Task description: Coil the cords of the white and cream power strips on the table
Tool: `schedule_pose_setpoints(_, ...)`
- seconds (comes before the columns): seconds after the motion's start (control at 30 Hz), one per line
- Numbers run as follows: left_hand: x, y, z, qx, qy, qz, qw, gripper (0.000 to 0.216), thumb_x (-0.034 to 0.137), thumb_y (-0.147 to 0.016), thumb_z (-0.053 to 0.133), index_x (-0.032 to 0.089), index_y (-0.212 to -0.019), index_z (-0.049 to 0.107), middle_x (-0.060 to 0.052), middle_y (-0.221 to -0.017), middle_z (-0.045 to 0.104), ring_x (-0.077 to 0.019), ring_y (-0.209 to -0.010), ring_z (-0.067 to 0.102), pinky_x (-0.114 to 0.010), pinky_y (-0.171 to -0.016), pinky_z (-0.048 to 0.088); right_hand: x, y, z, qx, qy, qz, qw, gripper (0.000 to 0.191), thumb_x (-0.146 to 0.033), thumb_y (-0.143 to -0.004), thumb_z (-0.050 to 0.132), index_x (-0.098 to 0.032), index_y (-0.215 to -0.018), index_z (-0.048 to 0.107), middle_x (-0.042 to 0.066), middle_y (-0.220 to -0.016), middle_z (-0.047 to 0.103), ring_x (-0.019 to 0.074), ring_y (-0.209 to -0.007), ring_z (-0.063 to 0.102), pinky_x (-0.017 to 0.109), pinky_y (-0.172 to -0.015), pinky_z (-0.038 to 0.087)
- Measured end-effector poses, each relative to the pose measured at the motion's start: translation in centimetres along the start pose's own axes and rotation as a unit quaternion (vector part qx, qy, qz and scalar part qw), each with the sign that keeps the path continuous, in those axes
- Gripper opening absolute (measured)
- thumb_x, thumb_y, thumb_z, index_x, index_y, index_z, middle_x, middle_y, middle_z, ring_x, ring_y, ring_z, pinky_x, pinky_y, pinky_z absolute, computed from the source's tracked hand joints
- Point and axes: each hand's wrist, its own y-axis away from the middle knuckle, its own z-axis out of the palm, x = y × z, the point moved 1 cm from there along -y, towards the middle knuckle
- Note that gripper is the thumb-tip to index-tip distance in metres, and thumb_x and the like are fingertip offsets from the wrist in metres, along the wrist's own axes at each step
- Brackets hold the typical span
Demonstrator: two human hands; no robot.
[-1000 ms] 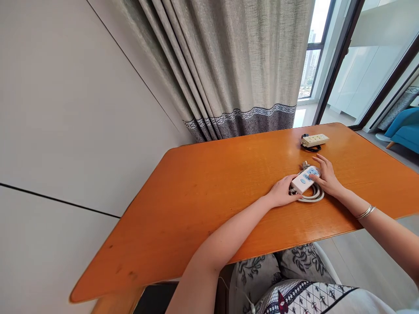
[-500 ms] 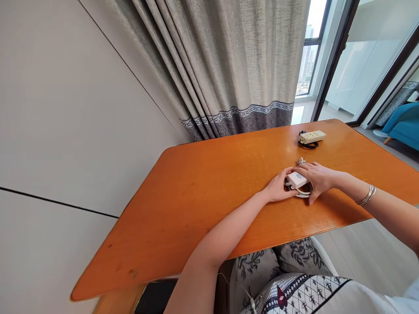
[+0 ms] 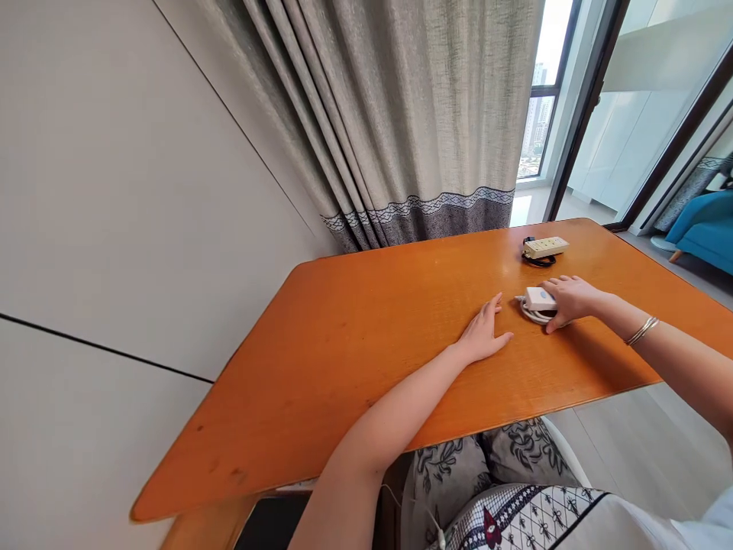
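My right hand (image 3: 573, 298) grips the right end of a small white box (image 3: 539, 299) with a blue oval label. A coiled white cord (image 3: 532, 314) runs beneath and around the box. The fingers lie over its far side and the thumb sits at the near side, hiding its right end. To the left, my left hand (image 3: 482, 334) rests over the table, open, with thumb and fingers apart and nothing in it. A gap separates it from the box and cord.
The orange-brown wooden table (image 3: 355, 344) spans the view. Farther back on it lies a cream power strip (image 3: 545, 247) with a black cord (image 3: 538, 261). Grey curtains (image 3: 429, 99) hang behind the far edge, and a white wall panel (image 3: 114, 191) stands at left.
My left hand has let go of the white box and opened. My right hand has shifted the box and its cord slightly right and away from me.
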Motion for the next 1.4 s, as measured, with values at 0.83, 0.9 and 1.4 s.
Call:
schedule_pose_setpoints(0.83, 0.8, 0.2, -0.4, -0.050, -0.134, 0.064, 0.988, 0.056, 0.033, -0.087, 0.059, 0.015, -0.138, 0.045, -0.019, -0.141, 0.056, -0.0332, -0.134, 0.052, -0.054, -0.114, 0.039, 8.6, 1.9, 3.6, 0.164, -0.014, -0.011, 0.986, 0.111, -0.082, -0.065, 0.063, -0.020, -0.153, 0.036, 0.020, -0.152, 0.046, 0.0439, -0.137, 0.045, 0.060, -0.111, 0.033)
schedule_pose_setpoints(0.9, 0.8, 0.2, -0.4, -0.053, -0.139, 0.064, 0.987, 0.056, 0.033, -0.087, 0.059, 0.015, -0.138, 0.046, -0.020, -0.142, 0.055, -0.0332, -0.135, 0.051, -0.053, -0.115, 0.038, 8.4, 2.4, 3.5, 0.177, -0.015, -0.006, 0.984, 0.110, -0.082, -0.067, 0.060, -0.020, -0.153, 0.035, 0.020, -0.153, 0.045, 0.0432, -0.138, 0.043, 0.060, -0.115, 0.027)
schedule_pose_setpoints(1.4, 1.1, 0.2, -0.5, -0.072, -0.167, 0.075, 0.980, 0.044, 0.030, -0.089, 0.057, 0.012, -0.129, 0.055, -0.018, -0.140, 0.058, -0.0315, -0.137, 0.049, -0.050, -0.118, 0.035, 10.3, -1.9, 0.8, 0.134, -0.218, 0.057, 0.965, 0.066, -0.058, -0.095, 0.024, -0.019, -0.125, 0.068, 0.010, -0.137, 0.063, 0.0317, -0.130, 0.055, 0.046, -0.113, 0.040)
